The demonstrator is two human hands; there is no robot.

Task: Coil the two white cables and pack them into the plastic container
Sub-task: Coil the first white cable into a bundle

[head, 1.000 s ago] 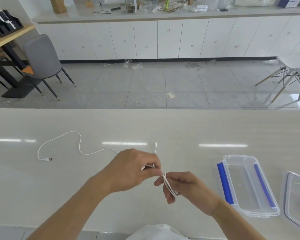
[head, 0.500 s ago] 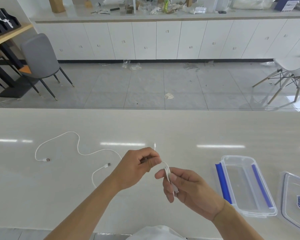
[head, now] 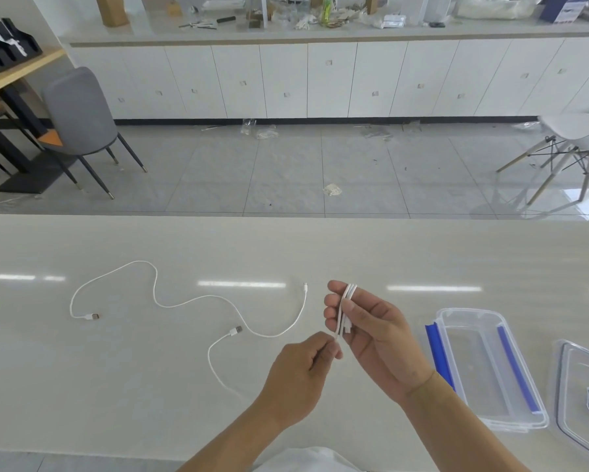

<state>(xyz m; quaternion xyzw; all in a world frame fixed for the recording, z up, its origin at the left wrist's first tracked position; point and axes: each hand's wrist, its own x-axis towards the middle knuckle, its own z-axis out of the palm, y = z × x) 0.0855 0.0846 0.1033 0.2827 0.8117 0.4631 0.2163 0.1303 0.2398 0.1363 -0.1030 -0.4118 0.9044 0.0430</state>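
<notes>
My right hand grips a bundle of white cable loops, held upright above the table. My left hand pinches the same cable just under the bundle. Its loose tail curves out from under my left hand and ends in a USB plug on the table. The second white cable lies uncoiled to the left in a long wavy line, one plug at the far left and its small connector near my right hand's fingertips. The clear plastic container with blue clasps stands open to the right.
The container's clear lid lies flat at the right edge of the table. The pale table top ends at a far edge, with tiled floor, chairs and white cabinets beyond.
My left hand has dropped from the top of the bundle to its lower end. My right hand has turned the bundle upright. The loose tail's plug has slid a little to the right.
</notes>
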